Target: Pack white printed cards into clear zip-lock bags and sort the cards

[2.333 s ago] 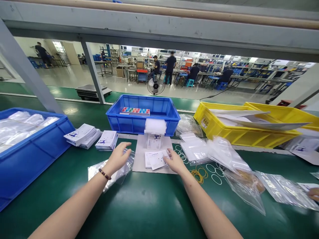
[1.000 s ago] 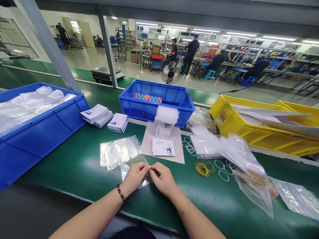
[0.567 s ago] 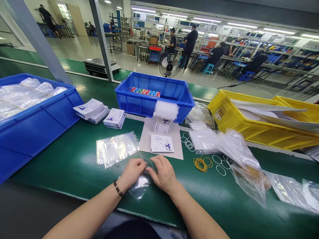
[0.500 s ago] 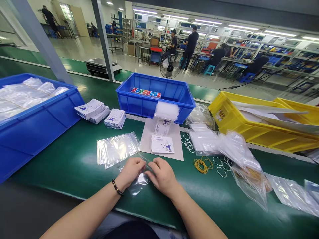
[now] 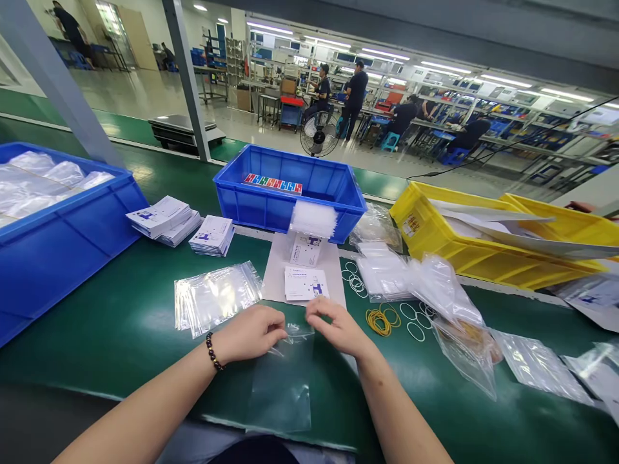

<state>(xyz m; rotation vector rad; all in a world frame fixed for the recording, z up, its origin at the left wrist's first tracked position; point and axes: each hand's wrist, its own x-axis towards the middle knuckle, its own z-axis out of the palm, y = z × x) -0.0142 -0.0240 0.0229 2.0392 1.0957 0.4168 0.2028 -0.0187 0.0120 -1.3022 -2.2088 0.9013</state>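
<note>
My left hand (image 5: 251,332) is pinching the top left corner of a clear zip bag (image 5: 283,393), looks like. My right hand (image 5: 338,325) has its fingers curled at the other top corner, but from over here I can't tell if it's gripping. The bag's between the two, over the green table (image 5: 140,328). Just left of the bag there's a fan of flat pouches (image 5: 215,296). Right beyond it, white cards (image 5: 305,283) on a grey sheet (image 5: 333,270); yellowish rubber bands (image 5: 378,323) off to its right. Further beyond it, a blue bin (image 5: 256,209).
</note>
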